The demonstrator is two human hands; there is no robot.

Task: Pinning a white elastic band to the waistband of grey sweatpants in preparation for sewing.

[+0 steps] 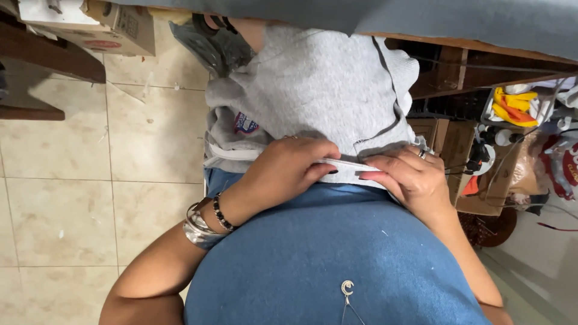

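Blue top (313,253): nearest to me, filling the lower frame, a small crescent pendant (347,287) hanging on it
Left wrist: I see silver bangles (197,227) and a dark bead bracelet (222,213)
Left hand (283,171): fingers curled, pinching the white hem strip (346,164) of the grey sweatshirt (319,90)
Right hand (409,177): fingertips narrowed onto the same strip, a ring on one finger
Grey sweatshirt: draped over the lap, reaching up to the table edge (457,42), a small patch (245,123) on its left
Floor: beige tiles (72,180) to the left
Far left: cardboard box (114,27)
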